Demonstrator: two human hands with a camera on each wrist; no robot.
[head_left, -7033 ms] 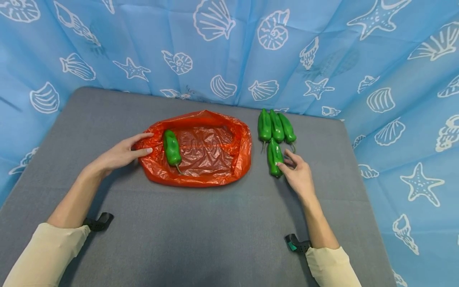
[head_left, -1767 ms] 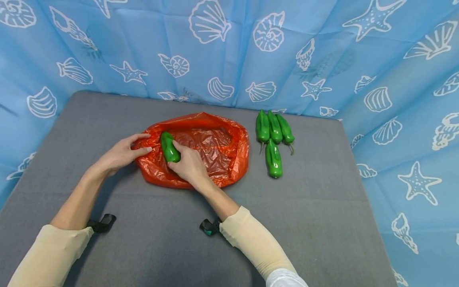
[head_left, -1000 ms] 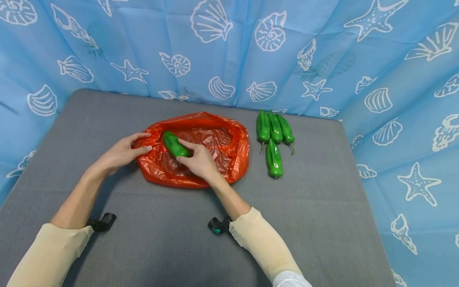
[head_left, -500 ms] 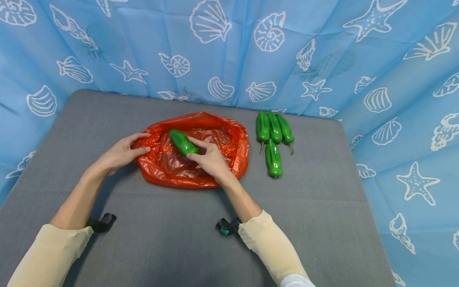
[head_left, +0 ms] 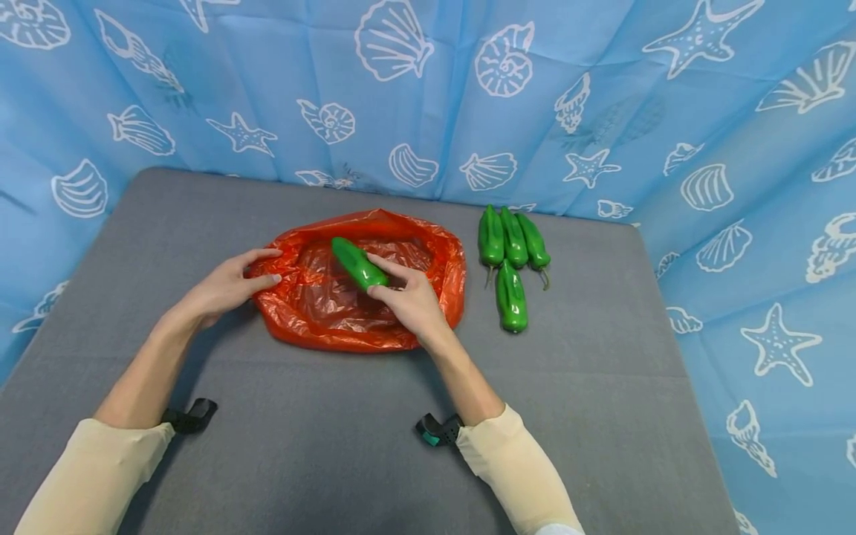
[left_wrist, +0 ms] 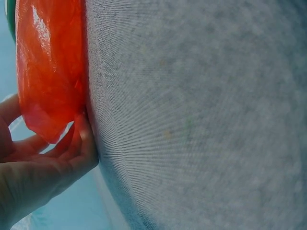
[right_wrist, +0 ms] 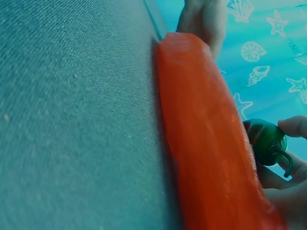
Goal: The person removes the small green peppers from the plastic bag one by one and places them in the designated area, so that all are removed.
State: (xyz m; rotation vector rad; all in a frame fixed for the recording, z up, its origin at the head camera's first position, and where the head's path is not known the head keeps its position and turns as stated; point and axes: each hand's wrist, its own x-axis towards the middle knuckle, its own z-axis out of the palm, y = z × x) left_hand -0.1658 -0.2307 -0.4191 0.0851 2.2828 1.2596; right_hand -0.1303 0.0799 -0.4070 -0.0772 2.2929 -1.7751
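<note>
My right hand (head_left: 411, 301) pinches a green pepper (head_left: 359, 264) between thumb and fingers, over the inside of a red plastic bag (head_left: 361, 340). The pepper slants, its rounded tip toward the far left. In the right wrist view, the green pepper's stem end (right_wrist: 269, 143) with a curled stem shows between the fingers, past the bag's wall. The bag lies with its mouth spread wide and its rim rolled. At the bag's left end, my left hand (head_left: 227, 286) holds the rim. The left wrist view has its fingers (left_wrist: 79, 139) bent around the red plastic bag's (left_wrist: 50, 72) corner.
Right of the bag, three green peppers (head_left: 513, 241) lie side by side, with another green pepper (head_left: 511, 301) just in front of them. A grey cloth covers the table (head_left: 321, 446). A blue curtain (head_left: 281, 67) with white shells hangs behind and at the sides.
The right hand left the peppers on the right and took hold of the pepper lying in the bag's left part. It has since moved right with that pepper. The left hand stays put.
</note>
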